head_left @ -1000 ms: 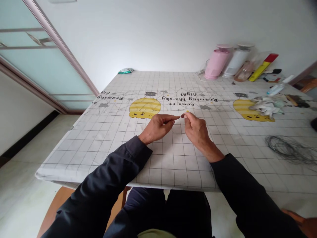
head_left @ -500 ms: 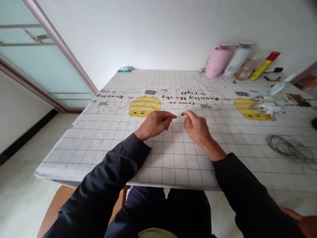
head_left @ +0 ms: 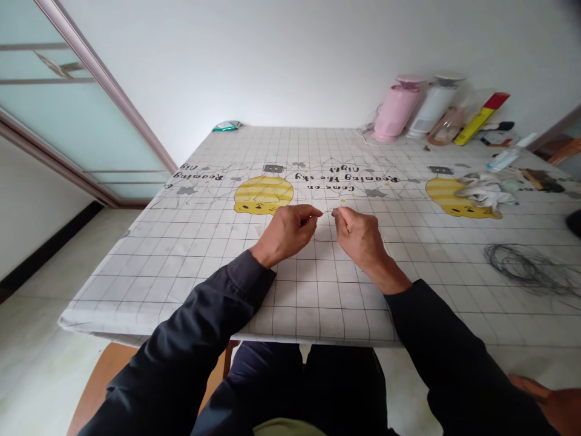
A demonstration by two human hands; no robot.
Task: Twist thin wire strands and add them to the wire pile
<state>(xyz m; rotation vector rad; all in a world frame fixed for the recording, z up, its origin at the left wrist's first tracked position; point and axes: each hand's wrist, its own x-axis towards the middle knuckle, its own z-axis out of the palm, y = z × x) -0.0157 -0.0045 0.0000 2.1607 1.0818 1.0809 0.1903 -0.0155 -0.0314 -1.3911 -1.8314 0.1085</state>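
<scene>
My left hand (head_left: 290, 233) is closed in a pinch, thumb against index finger, above the middle of the checked tablecloth. Facing it across a small gap, my right hand (head_left: 358, 233) is pinched the same way. A very fine strand of wire (head_left: 327, 211) shows faintly between the two sets of fingertips; its ends are hidden in the fingers. Thin curving lines like loose wire run over the cloth beyond my hands. To the right lies a tangled coil of thin dark wire (head_left: 521, 266).
A crumpled white cloth (head_left: 485, 189) lies at the right. Along the back right stand a pink cylinder (head_left: 396, 112), a white cylinder (head_left: 431, 109), a clear bottle (head_left: 445, 127) and a yellow-red box (head_left: 481, 120). A green packet (head_left: 227, 126) rests at the far left edge.
My fingers have curled in further; both index fingers, straighter before, now press more tightly against the thumbs. The hands stay at nearly the same place, and the view has shifted slightly.
</scene>
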